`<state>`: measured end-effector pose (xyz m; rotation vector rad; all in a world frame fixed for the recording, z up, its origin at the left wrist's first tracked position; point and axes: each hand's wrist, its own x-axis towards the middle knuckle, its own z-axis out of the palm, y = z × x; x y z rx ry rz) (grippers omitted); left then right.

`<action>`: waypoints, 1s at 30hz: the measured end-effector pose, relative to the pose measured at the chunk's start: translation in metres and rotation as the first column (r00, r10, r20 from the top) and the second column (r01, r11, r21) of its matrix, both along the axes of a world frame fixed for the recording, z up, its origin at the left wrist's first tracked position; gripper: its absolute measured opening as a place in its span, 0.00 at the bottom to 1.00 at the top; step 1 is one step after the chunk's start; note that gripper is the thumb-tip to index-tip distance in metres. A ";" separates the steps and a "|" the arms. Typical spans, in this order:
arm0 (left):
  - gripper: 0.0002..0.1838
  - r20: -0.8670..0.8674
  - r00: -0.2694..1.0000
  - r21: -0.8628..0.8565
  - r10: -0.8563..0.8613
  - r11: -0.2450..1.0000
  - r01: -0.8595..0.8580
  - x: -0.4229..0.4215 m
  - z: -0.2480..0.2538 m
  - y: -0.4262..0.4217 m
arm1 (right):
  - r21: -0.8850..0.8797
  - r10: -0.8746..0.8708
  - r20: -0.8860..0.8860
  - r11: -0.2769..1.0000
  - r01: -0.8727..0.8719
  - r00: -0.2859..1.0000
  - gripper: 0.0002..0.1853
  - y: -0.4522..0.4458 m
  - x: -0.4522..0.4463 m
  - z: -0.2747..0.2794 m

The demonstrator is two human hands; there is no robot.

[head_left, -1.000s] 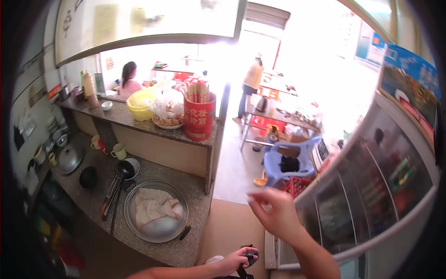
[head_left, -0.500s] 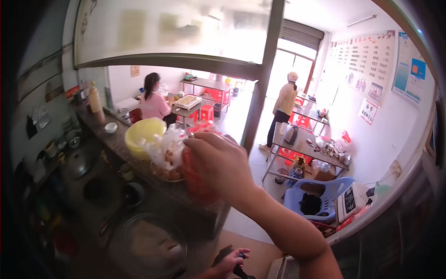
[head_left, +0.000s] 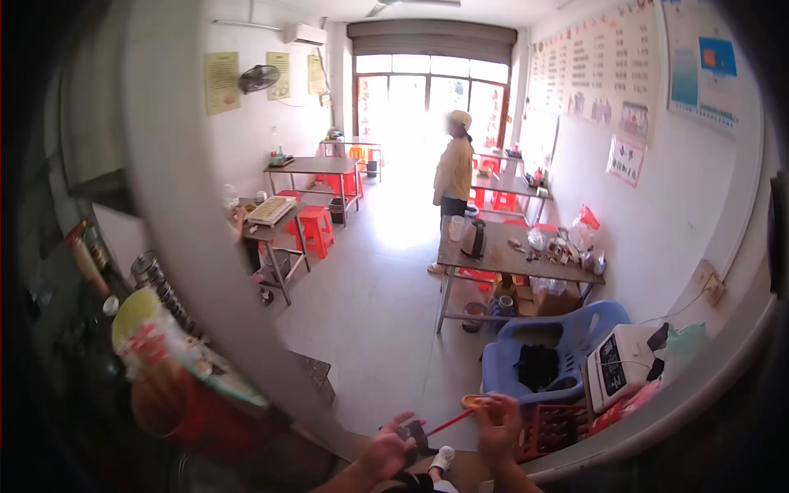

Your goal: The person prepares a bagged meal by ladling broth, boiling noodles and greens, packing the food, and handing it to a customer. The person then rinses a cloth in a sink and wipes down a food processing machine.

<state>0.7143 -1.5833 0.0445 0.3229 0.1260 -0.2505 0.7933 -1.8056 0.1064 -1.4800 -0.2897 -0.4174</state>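
Note:
Low in the view, my left hand (head_left: 389, 449) is closed around a small black object (head_left: 416, 440), whose details are blurred. My right hand (head_left: 498, 426), just to the right, pinches a thin red stick (head_left: 450, 423). The stick slants down to the left, its far end close to the black object; whether they touch is unclear. At the lower left stands a blurred red container (head_left: 209, 423) with sticks in its top, beside a yellow bowl (head_left: 136, 316).
A grey frame post (head_left: 193, 222) crosses the left side. At the right are a blue chair (head_left: 501, 361) with black cloth, a white appliance (head_left: 629, 361) and a crate (head_left: 559, 427). Beyond, a person in yellow (head_left: 454, 172) stands by a cluttered table (head_left: 526, 246); another person is partly hidden.
The view has swung right. My right hand has moved from the red container down beside my left hand and now holds a red stick. My left hand still has the black object.

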 end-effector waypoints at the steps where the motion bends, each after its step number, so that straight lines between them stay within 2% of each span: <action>1: 0.39 -0.005 1.000 0.024 -0.014 1.000 0.014 0.028 -0.003 -0.008 | 0.001 0.023 0.004 1.000 -0.023 1.000 0.14 -0.002 0.020 -0.017; 2: 0.39 -0.015 1.000 0.048 -0.021 0.999 0.022 0.055 -0.002 -0.017 | 0.006 0.048 0.014 0.999 -0.048 0.999 0.13 -0.002 0.047 -0.031; 4: 0.39 0.028 0.999 0.013 -0.023 1.000 0.022 0.114 0.013 -0.034 | -0.189 0.138 -0.026 0.972 -0.140 0.990 0.10 -0.006 0.098 -0.058; 5: 0.38 -0.003 1.000 0.010 -0.007 1.000 0.007 0.137 0.024 -0.043 | -0.167 0.133 -0.030 0.976 -0.137 0.991 0.10 -0.007 0.118 -0.072; 6: 0.38 -0.002 1.000 0.020 -0.008 1.000 0.008 0.168 0.035 -0.052 | -0.289 0.191 -0.118 0.932 -0.218 0.974 0.09 -0.010 0.140 -0.083; 7: 0.37 -0.084 0.994 0.149 0.071 0.987 -0.058 0.197 0.043 -0.061 | -0.403 0.237 -0.213 0.863 -0.306 0.948 0.09 -0.017 0.167 -0.087; 8: 0.36 -0.158 0.975 0.283 0.159 0.953 -0.109 0.221 0.047 -0.067 | -0.398 0.238 -0.217 0.864 -0.308 0.947 0.09 -0.024 0.195 -0.092; 9: 0.30 -0.131 0.978 0.313 0.161 0.943 -0.113 0.252 0.033 -0.064 | -0.509 0.264 -0.048 0.823 -0.251 0.963 0.10 -0.029 0.221 -0.095; 10: 0.30 -0.140 0.977 0.313 0.160 0.943 -0.110 0.281 0.028 -0.062 | -0.609 0.301 0.119 0.775 -0.170 0.946 0.11 -0.036 0.243 -0.094; 12: 0.18 -0.152 0.963 0.716 0.222 0.697 -0.047 0.342 0.021 -0.065 | -0.636 0.266 0.148 0.763 -0.115 0.952 0.12 -0.059 0.276 -0.071; 14: 0.12 -0.063 0.982 0.923 0.176 0.386 -0.010 0.411 -0.004 -0.058 | -0.494 0.084 0.020 0.867 -0.063 0.996 0.12 -0.081 0.306 -0.057; 16: 0.10 -0.082 0.993 0.988 0.080 0.135 0.071 0.479 -0.014 -0.048 | -0.541 0.051 0.019 0.840 -0.033 0.999 0.14 -0.116 0.340 -0.061; 18: 0.11 -0.038 0.997 0.977 0.065 -0.207 0.051 0.540 -0.017 -0.043 | -0.354 0.007 -0.388 0.922 -0.156 0.922 0.14 -0.148 0.366 -0.097; 20: 0.11 0.027 0.995 0.922 0.097 -0.388 0.013 0.611 -0.022 -0.026 | -0.371 -0.037 -0.443 0.917 -0.146 0.896 0.16 -0.181 0.379 -0.129; 23: 0.10 0.101 0.985 0.898 0.138 -0.440 -0.030 0.742 -0.020 0.023 | -0.388 -0.126 -0.519 0.916 -0.102 0.845 0.17 -0.216 0.390 -0.171; 25: 0.11 0.164 0.973 0.881 0.163 -0.468 -0.070 0.819 0.001 0.049 | -0.386 -0.173 -0.545 0.920 -0.063 0.820 0.17 -0.228 0.397 -0.184; 26: 0.11 0.187 0.968 0.875 0.167 -0.477 -0.086 0.856 0.014 0.059 | -0.482 -0.241 -0.547 0.874 -0.066 0.802 0.17 -0.230 0.401 -0.185; 27: 0.11 0.183 0.969 0.896 0.166 -0.435 -0.095 0.888 0.032 0.065 | -0.570 -0.307 -0.542 0.818 -0.073 0.782 0.17 -0.229 0.408 -0.183; 28: 0.12 0.182 0.970 0.913 0.163 -0.393 -0.105 0.922 0.046 0.072 | -0.574 -0.317 -0.544 0.816 -0.068 0.776 0.17 -0.225 0.416 -0.180; 30: 0.12 0.232 0.961 0.906 0.148 -0.392 -0.159 1.001 0.048 0.098 | -0.636 -0.426 -0.580 0.769 -0.060 0.694 0.20 -0.212 0.439 -0.173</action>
